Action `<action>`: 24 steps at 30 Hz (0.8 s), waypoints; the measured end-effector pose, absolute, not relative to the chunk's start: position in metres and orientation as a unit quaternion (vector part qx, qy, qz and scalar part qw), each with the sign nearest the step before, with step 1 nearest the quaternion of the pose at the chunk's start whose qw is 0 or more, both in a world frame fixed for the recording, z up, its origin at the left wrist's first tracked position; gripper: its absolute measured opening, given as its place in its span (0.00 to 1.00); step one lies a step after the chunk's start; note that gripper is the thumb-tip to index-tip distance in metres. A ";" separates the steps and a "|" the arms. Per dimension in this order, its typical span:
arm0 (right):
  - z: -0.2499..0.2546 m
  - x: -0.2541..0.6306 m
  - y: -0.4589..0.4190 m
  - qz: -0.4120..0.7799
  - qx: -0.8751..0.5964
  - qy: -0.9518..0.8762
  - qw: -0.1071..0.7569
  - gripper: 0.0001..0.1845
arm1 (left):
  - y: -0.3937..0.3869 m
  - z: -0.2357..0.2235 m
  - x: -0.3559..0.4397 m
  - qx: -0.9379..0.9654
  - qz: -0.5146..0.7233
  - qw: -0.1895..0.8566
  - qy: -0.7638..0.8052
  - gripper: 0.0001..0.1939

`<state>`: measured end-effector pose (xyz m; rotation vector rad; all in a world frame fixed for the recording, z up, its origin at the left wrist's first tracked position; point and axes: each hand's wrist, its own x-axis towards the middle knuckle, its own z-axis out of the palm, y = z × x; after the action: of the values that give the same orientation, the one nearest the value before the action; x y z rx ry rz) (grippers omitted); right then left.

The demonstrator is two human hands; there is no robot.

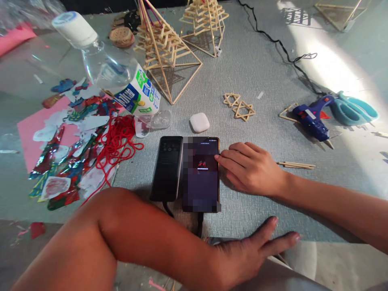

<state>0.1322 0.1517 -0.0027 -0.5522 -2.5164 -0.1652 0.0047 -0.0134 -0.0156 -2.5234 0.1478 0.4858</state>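
Note:
My right hand [250, 167] rests on the table with fingers loosely extended and a fingertip at the right edge of a smartphone [202, 186]. The phone's screen is lit and part of it is pixelated. Left of the phone lies a black power bank [166, 173]; black cables run down from both. My left arm crosses in front, and my left hand [251, 256] is below the table edge, its visible fingers apart and nothing in it. A white earbud case [199, 122] sits just beyond the phone. Thin wooden sticks [296, 165] lie beside my right wrist.
Farther back stand stick pyramids [171, 52]. Two small stick stars [244, 110], a blue glue gun [312, 117] and turquoise-handled scissors [353, 108] lie to the right. On the left are a plastic bottle [106, 68], red yarn [117, 137] and shiny scraps [69, 178].

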 end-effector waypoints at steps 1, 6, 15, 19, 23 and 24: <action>-0.003 0.132 0.152 -0.061 -0.206 -0.937 0.277 0.15 | -0.013 -0.016 0.006 -0.941 0.181 0.281 0.056 0.37; -0.004 0.133 0.152 -0.058 -0.206 -0.938 0.272 0.15 | -0.014 -0.017 0.007 -0.938 0.191 0.284 0.062 0.38; -0.004 0.133 0.152 -0.053 -0.205 -0.940 0.269 0.15 | -0.014 -0.015 0.003 -0.944 0.180 0.272 0.038 0.35; -0.005 0.134 0.152 -0.053 -0.209 -0.941 0.262 0.15 | -0.012 -0.016 0.005 -0.944 0.178 0.273 0.054 0.37; -0.006 0.134 0.151 -0.049 -0.211 -0.941 0.261 0.15 | -0.011 -0.014 0.006 -0.940 0.182 0.283 0.065 0.38; -0.006 0.134 0.151 -0.049 -0.210 -0.940 0.263 0.15 | -0.011 -0.014 0.006 -0.939 0.180 0.288 0.058 0.38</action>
<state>0.1341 0.1514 -0.0065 -0.5688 -2.5423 -0.1316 0.0060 -0.0108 -0.0140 -2.5075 0.1560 0.4812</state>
